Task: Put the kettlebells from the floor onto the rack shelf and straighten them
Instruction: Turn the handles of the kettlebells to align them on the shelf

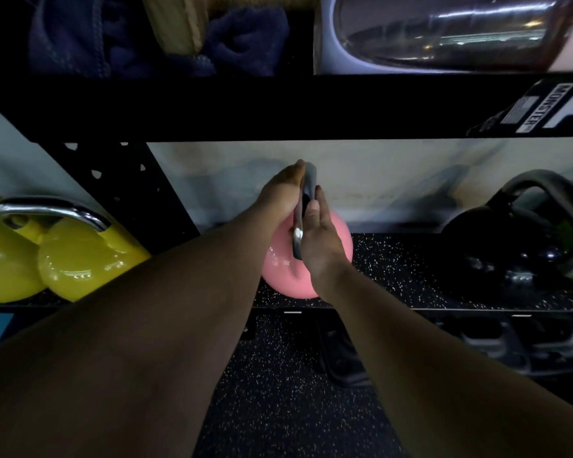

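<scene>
A: Nearest first?
B: Speckled floor (278, 391) at 6 o'clock, both forearms over it.
A: Hands?
B: Left hand (283, 193) and right hand (321, 233) both closed around the steel handle (303, 209) of the pink kettlebell (285, 276).
A: Where's it sitting?
B: Centre of the rack shelf (411, 276). Yellow kettlebells (76, 259) at 9 o'clock, black kettlebell (497, 246) at 3.

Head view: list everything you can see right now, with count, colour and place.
pink kettlebell: one, pink with steel handle, middle of rack shelf.
yellow kettlebells: two, yellow, shelf left.
black kettlebell: one, black, shelf right; something green behind it.
rack beam: one, black, overhead.
blue cloth: dark blue, upper shelf.
floor: black, speckled.
left hand: on the pink kettlebell's handle.
right hand: on the same handle.
</scene>
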`<action>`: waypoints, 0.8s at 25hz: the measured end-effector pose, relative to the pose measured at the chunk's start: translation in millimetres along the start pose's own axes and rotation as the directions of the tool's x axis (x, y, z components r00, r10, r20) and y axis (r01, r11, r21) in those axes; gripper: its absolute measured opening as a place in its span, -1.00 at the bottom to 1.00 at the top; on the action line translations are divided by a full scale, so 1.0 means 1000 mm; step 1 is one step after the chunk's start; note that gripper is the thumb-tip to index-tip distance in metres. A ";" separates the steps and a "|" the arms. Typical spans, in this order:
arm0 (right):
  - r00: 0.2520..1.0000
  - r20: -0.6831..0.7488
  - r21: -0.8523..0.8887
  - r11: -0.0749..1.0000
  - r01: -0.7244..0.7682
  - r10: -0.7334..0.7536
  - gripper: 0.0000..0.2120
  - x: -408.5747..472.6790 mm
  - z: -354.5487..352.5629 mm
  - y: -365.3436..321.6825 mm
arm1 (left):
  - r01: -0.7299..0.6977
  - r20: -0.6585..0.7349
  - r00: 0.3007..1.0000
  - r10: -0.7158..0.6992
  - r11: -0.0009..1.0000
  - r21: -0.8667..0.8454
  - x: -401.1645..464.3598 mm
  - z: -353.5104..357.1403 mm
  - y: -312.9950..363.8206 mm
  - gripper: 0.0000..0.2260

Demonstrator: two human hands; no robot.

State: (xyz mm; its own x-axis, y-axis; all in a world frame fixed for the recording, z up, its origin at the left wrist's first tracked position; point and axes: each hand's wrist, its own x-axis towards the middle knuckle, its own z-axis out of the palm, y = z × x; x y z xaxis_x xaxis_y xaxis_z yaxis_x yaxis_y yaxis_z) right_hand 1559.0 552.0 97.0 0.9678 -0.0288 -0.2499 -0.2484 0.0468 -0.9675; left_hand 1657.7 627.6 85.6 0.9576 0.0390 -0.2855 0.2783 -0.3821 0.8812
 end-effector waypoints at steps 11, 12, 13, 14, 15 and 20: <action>0.999 0.051 0.056 0.998 0.006 -0.009 -0.52 0.022 -0.014 0.023 | -0.043 -0.138 0.990 0.034 0.997 -0.062 -0.006 0.008 -0.009 -0.60; 0.998 0.057 0.045 0.999 0.005 -0.007 -0.50 0.024 -0.015 0.025 | -0.044 -0.143 0.989 0.036 0.998 -0.050 -0.007 0.008 -0.009 -0.60; 0.998 0.067 0.035 0.999 0.001 -0.004 -0.50 0.025 -0.016 0.024 | -0.042 -0.141 0.989 0.036 0.998 -0.040 -0.006 0.008 -0.009 -0.59; 0.997 0.082 0.022 1.000 -0.002 0.000 -0.51 0.025 -0.018 0.023 | -0.036 -0.136 0.990 0.033 0.999 -0.025 -0.007 0.007 -0.008 -0.58; 0.995 0.102 -0.009 1.000 0.003 -0.002 -0.52 0.024 -0.020 0.021 | -0.017 -0.129 0.992 0.016 1.000 -0.012 -0.008 0.007 -0.006 -0.57; 0.995 0.095 -0.289 0.957 0.001 0.028 -0.53 0.007 -0.033 0.000 | -0.114 -0.072 0.987 0.144 0.942 0.317 -0.040 -0.011 -0.003 -0.56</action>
State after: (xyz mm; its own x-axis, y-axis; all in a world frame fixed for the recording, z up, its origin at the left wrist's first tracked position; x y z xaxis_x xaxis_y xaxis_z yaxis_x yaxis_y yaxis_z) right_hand 1564.7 519.0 93.7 0.9599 0.0673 -0.2723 -0.2487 -0.2441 -0.9373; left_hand 1619.1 637.4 98.6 0.9905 0.0504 -0.1280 0.1294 -0.6565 0.7431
